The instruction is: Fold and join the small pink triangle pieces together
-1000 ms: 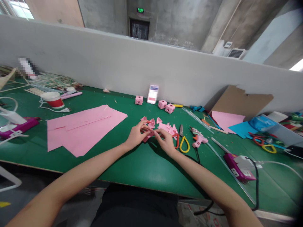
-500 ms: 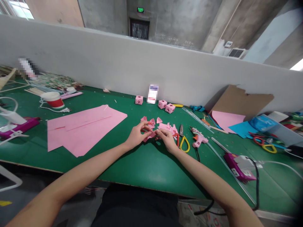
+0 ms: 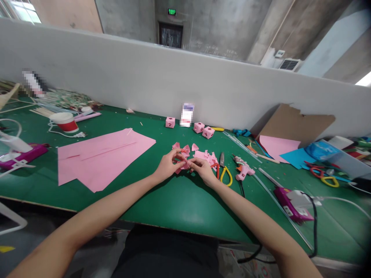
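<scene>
Three pink paper boxes (image 3: 170, 122) with cut-out openings stand near the far edge of the green table (image 3: 179, 208), and they look complete: one by itself, the other two side by side to its right. A further pink paper piece (image 3: 181, 168) is in the hands, midway between the table's near and far edges, and it does not look like a closed box. Loose pink offcuts (image 3: 205, 155) lie just beyond and to the right of it, and wide pink sheets (image 3: 104, 158) lie toward the left end of the table, mostly whole, so much paper appears unused.

Both forearms reach in from the table's near edge and angle inward until the hands almost meet. The left hand (image 3: 169, 162) is curled, thumb and fingers closed on the piece from its left side. The right hand (image 3: 203, 169) comes from the other side, thumb and forefinger together at the piece's right edge; the fingers hide most of the paper, so its exact folds cannot be told. Scissors (image 3: 226, 175) with yellow and red handles lie just right of the right hand, and a pink glue gun (image 3: 245, 170) rests beyond them, toward the table's right end.
</scene>
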Tool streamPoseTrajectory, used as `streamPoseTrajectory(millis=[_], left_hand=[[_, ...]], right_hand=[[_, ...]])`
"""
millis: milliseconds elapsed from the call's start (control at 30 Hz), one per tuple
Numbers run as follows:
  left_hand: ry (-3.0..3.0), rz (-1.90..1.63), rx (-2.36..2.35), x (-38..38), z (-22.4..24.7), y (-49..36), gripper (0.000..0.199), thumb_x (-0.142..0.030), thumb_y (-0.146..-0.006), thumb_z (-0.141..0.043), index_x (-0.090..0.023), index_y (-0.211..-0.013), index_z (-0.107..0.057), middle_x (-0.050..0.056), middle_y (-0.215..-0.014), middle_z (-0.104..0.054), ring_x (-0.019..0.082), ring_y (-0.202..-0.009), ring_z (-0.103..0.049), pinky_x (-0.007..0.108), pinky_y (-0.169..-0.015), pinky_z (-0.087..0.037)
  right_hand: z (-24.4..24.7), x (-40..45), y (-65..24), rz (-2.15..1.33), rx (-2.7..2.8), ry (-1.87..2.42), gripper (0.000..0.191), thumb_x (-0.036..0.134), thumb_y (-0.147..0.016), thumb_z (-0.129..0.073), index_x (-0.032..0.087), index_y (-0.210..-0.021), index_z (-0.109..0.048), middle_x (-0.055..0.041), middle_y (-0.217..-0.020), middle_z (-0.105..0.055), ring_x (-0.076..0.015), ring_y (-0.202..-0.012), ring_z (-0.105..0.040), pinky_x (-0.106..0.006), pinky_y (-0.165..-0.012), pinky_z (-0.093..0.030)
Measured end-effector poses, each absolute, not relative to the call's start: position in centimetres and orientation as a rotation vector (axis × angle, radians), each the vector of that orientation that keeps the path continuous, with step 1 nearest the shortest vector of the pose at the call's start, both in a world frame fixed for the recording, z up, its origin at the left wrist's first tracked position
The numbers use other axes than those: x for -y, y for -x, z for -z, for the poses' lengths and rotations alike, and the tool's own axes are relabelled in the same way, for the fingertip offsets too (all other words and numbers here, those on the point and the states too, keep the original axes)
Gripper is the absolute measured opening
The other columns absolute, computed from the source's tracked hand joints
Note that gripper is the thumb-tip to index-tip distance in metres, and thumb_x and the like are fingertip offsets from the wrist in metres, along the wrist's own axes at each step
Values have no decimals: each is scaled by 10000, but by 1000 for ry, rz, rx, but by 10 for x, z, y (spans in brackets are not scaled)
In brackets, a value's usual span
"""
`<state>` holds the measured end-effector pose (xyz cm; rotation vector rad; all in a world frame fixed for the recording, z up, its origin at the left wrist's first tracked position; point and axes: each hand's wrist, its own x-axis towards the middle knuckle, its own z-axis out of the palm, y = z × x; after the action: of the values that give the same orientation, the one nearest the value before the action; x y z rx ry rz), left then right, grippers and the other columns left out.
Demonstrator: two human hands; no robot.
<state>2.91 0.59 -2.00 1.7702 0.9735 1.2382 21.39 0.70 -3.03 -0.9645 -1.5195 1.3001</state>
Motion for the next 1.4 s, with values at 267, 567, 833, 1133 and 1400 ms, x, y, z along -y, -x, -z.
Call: streamPoseTrajectory(millis=[267, 567, 833, 1133, 1400], left_hand=[[-1717, -1268, -984, -4, 21, -30, 401, -287, -778, -652, -165, -1137, -521, 67, -940, -699, 184, -908, -680, 285, -732, -577], [-1815, -1239, -1000, -2, 22, -29, 349, -310, -799, -620, -168, -1107, -539, 49, -899, -703, 179, -882, -681, 245, -670, -568], [-1795, -1220, -958, -2, 23, -30, 356, -311, -798, -618, -161, -1109, -532, 53, -902, -695, 182, -870, -682, 248, -656, -577], [-1798, -1204, -1028, 2, 17, -33, 366, -275, -778, -632, -165, -1116, -540, 45, -875, -711, 171, -766, -685, 249, -620, -565], [-1873, -1248, -1025, 0, 17, -30, 375, -258, -778, -633, -173, -1131, -537, 18, -833, -709, 158, -777, -679, 281, -742, -559]], right_hand=[[32, -5, -212, -1272, 1570, 994, 339, 457, -706, -746, 182, -894, -688, -24, -768, -695, -146, -697, -637, -246, -592, -497], [31, -2, -210, -1180, 1649, 1045, 349, 481, -720, -730, 163, -850, -666, -25, -749, -682, -117, -606, -586, -249, -578, -477], [36, -3, -210, -1100, 1680, 1051, 363, 511, -728, -709, 163, -798, -638, -14, -718, -657, -118, -595, -573, -248, -563, -454], [42, -6, -211, -1024, 1736, 1060, 330, 495, -745, -697, 178, -759, -603, 3, -661, -612, -116, -563, -533, -241, -525, -420], [37, -2, -210, -963, 1837, 1077, 333, 508, -787, -649, 175, -803, -641, -2, -689, -631, -121, -573, -522, -243, -533, -398]])
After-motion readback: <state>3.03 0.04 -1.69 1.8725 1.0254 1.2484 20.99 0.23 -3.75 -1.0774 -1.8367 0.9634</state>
